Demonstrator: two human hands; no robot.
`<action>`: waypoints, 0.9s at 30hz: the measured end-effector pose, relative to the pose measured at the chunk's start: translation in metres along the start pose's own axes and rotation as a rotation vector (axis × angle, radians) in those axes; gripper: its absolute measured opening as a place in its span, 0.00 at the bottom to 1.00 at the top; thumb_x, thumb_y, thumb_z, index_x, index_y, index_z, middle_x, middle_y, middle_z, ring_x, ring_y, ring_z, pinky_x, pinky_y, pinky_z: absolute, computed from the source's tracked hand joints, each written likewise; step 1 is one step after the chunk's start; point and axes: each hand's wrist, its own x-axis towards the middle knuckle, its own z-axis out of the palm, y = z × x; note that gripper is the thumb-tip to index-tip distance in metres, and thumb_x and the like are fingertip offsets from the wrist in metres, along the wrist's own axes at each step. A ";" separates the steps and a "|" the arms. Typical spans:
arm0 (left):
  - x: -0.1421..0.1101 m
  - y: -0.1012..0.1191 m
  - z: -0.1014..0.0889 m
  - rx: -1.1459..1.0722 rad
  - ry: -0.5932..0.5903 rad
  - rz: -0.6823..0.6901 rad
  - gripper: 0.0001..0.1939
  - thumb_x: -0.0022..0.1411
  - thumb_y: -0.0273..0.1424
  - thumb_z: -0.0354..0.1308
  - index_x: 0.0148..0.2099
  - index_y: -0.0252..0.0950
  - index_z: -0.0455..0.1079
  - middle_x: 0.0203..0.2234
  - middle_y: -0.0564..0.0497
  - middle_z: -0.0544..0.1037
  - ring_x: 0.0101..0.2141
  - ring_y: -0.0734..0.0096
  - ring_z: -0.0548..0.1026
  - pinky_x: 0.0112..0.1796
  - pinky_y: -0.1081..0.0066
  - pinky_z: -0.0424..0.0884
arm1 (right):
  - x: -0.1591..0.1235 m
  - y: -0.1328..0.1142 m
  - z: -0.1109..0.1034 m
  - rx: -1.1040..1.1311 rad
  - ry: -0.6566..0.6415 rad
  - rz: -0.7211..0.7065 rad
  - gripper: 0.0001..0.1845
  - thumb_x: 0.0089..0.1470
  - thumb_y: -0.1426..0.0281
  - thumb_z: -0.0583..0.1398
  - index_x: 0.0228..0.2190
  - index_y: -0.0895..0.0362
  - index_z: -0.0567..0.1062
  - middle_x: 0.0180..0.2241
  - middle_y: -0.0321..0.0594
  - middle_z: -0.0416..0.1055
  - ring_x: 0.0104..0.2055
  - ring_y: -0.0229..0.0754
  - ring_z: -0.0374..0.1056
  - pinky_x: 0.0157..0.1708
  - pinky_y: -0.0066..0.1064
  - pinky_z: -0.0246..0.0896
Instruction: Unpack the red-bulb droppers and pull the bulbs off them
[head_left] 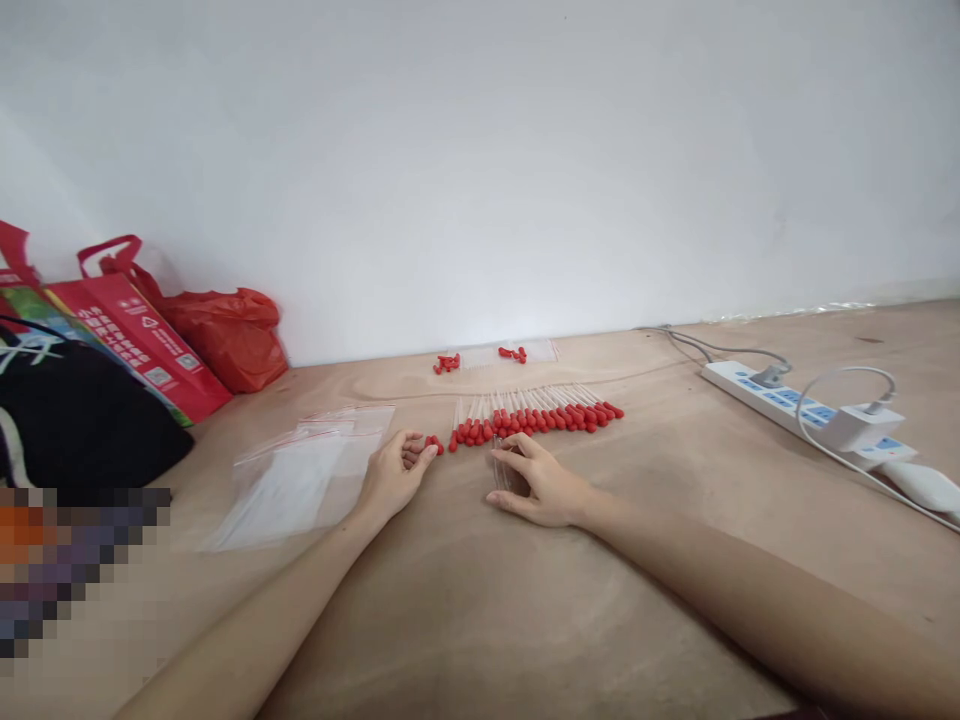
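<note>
Small red rubber bulbs (pixel 434 443) lie at the fingertips of my left hand (pixel 397 468), whose fingers are curled with the thumb against them. How many of the bulbs are actually gripped is hard to see. Thin clear glass tubes (pixel 501 468) are loosely enclosed between the thumb and fingers of my right hand (pixel 544 482), low over the table. Just beyond both hands runs a long row of glass droppers (pixel 536 415). Their red bulbs face me and their narrow tips point to the wall.
Clear zip bags (pixel 300 480) lie left of my left hand. Farther back are another flat bag (pixel 480 356) and loose red bulbs (pixel 447 363). A white power strip (pixel 772 392) with cables is at the right. Red bags (pixel 232 335) and a black bag (pixel 90 420) stand left.
</note>
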 end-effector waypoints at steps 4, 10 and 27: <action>-0.001 0.000 0.000 0.005 -0.006 -0.012 0.17 0.50 0.41 0.54 0.38 0.34 0.64 0.26 0.51 0.73 0.25 0.72 0.71 0.28 0.71 0.70 | -0.001 0.003 -0.001 -0.022 -0.049 -0.031 0.31 0.48 0.57 0.57 0.50 0.61 0.64 0.49 0.51 0.57 0.51 0.47 0.55 0.50 0.39 0.54; -0.004 0.004 -0.003 0.136 0.082 0.112 0.14 0.52 0.40 0.53 0.37 0.35 0.67 0.31 0.49 0.72 0.30 0.68 0.70 0.31 0.69 0.68 | -0.002 0.003 -0.004 -0.019 -0.107 -0.054 0.28 0.53 0.59 0.52 0.51 0.62 0.64 0.52 0.51 0.59 0.54 0.46 0.55 0.53 0.38 0.52; 0.020 0.028 0.035 0.346 0.082 0.235 0.12 0.56 0.40 0.52 0.32 0.37 0.71 0.31 0.50 0.73 0.36 0.63 0.68 0.38 0.65 0.62 | -0.013 0.003 -0.005 0.013 -0.027 -0.094 0.26 0.51 0.58 0.54 0.49 0.58 0.65 0.48 0.50 0.60 0.50 0.44 0.57 0.50 0.38 0.55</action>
